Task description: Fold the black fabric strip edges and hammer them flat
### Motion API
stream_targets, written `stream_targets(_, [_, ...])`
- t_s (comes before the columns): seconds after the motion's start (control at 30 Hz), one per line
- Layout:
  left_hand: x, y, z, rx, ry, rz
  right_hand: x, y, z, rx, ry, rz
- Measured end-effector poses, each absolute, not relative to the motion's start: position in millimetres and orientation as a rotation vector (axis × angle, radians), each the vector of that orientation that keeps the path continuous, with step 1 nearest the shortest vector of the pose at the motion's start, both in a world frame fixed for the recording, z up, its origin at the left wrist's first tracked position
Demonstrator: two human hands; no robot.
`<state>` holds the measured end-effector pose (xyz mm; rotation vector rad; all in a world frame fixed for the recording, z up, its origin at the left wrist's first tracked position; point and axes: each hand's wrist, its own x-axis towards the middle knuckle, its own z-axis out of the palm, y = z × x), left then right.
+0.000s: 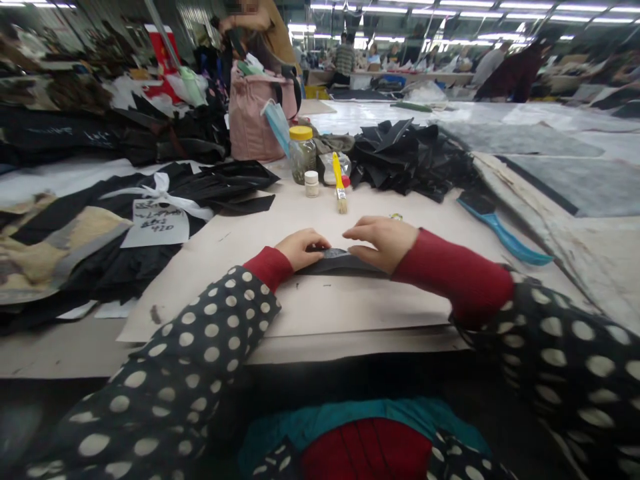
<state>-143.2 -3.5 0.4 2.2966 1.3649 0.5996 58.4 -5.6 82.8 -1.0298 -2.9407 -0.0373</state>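
Note:
A narrow dark fabric strip (341,264) lies across the pale board (280,320) in front of me, its upper edge lighter grey and seemingly folded. My left hand (303,249) is closed on the strip's left end, thumb below and fingers curled over. Over the right end is my right hand (384,241), thumb and fingers apart, close to the strip; whether it touches cannot be made out. Beyond both hands lies a yellow-handled brush (339,180), bristles toward me. A small white jar (311,185) and a yellow-lidded jar (302,157) stand beside it.
Black cut pieces (405,157) are heaped behind on the right. A blue brush (505,233) lies right of my right hand. On the left is a dark fabric bundle with a handwritten tag (157,223). A pink bag (257,113) stands behind. Other people work farther off.

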Motion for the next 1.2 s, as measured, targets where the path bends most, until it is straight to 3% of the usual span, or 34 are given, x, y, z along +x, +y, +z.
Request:
stream_targets(0.3, [-142,-5,2,2.363,1.330,0.618,35,14,30,-1.163,-2.941,0.187])
stream_targets(0.6, [-146,-5,-3,2.444,1.228,0.670,37,3,23,-1.134,-2.897,0.099])
stream_targets(0.83, [-147,-9,-3,2.578,1.230,0.627,28,-14,25,-1.102,-3.044,-0.153])
stream_targets(1.2, [-162,-3,1,2.518,1.067,0.603,38,-4,22,-1.029,-2.962,-0.005])
